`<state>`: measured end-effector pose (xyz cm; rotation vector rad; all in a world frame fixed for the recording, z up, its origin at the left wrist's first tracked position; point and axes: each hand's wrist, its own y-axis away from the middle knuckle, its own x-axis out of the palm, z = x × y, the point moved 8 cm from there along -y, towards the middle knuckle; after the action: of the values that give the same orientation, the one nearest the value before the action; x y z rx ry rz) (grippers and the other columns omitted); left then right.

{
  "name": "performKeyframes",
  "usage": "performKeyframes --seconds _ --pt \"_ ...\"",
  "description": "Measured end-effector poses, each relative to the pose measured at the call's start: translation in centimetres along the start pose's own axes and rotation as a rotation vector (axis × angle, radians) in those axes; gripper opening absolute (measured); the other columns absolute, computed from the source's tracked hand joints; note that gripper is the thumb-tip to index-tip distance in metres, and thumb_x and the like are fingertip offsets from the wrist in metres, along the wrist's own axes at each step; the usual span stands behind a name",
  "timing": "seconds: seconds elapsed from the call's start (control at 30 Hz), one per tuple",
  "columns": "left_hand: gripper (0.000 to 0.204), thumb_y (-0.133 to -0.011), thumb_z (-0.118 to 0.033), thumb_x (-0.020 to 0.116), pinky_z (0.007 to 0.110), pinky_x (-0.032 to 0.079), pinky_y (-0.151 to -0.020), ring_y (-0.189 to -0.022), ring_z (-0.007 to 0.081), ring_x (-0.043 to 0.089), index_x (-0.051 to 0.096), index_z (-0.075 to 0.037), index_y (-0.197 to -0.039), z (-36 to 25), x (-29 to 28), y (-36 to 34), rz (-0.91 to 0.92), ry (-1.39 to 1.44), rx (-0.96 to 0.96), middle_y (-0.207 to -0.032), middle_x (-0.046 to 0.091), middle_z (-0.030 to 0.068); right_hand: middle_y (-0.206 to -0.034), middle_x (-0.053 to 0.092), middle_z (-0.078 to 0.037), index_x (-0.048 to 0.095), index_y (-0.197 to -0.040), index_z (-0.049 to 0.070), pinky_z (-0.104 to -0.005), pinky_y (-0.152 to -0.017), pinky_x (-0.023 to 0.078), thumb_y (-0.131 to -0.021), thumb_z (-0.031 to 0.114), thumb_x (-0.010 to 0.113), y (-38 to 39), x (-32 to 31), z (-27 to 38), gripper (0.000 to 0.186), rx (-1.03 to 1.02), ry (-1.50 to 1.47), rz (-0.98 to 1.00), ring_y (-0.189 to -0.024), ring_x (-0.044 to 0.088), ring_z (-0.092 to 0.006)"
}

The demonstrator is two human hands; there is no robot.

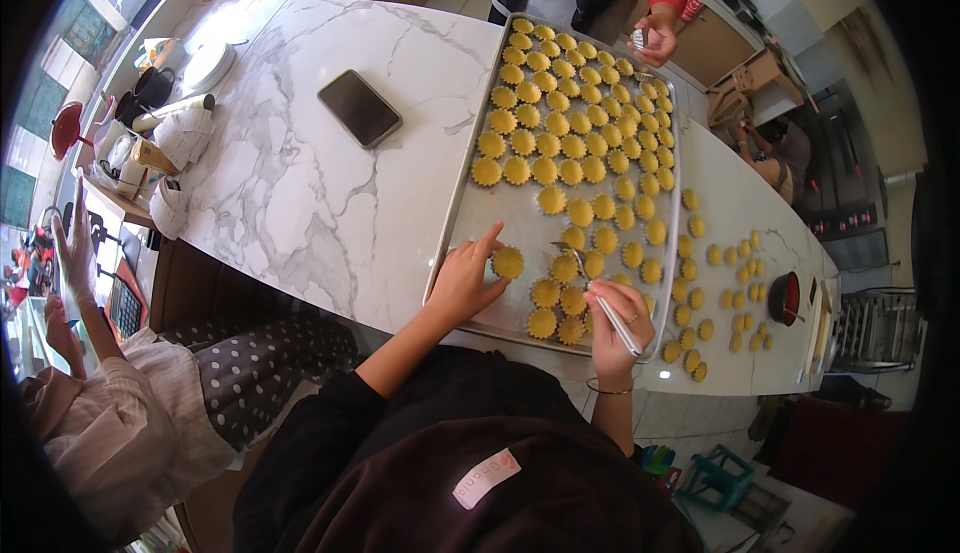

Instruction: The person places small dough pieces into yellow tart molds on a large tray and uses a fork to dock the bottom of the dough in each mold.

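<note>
Yellow, round, fluted, pastry-like cup [507, 262] sits within the left-hand part of the large silver metal tray [455, 215], toward its near edge, between the thumb and index finger of your left hand [462, 278]. You have those fingers curved around its sides; whether they press on it, I cannot tell. Your right hand [612, 361] is clamped on the white handle of a silver fork [617, 325], its tines over the tray's near half. The cup is probably very light, with a thin wall that likely crumbles or dents under a squeeze. Your best hold is likely low on opposite outer sides, with even pressure, sparing the scalloped rim. More yellow fluted cups [545, 171] crowd the tray, so you have little finger room among them.
</note>
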<state>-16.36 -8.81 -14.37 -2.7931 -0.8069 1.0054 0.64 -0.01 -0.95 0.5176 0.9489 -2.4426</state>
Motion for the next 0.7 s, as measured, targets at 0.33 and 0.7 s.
performKeyframes --seconds 0.33,0.7 --pt "0.091 -0.07 -0.01 0.077 0.04 0.047 -0.088 -0.098 0.0288 0.059 0.025 -0.006 -0.145 -1.5 2.7 -0.8 0.089 0.073 0.024 -0.111 0.062 0.011 -0.089 0.066 -0.012 0.068 -0.092 0.001 -0.0293 -0.068 0.053 -0.077 -0.005 0.073 0.7 -3.0 -1.7 0.017 0.036 0.116 -0.094 -0.078 0.065 -0.0215" --pt "0.077 -0.073 -0.007 0.069 0.043 0.04 -0.098 -0.115 0.0321 0.051 0.033 -0.006 -0.141 -2.8 1.2 -5.1 -0.038 0.029 0.087 -0.121 0.059 0.0127 -0.089 0.066 -0.012 0.069 -0.092 0.001 -0.0299 -0.069 0.053 -0.077 -0.005 0.072 0.9 -4.1 -2.9 0.016 0.102 0.133 -0.148 -0.08 0.065 -0.0214"
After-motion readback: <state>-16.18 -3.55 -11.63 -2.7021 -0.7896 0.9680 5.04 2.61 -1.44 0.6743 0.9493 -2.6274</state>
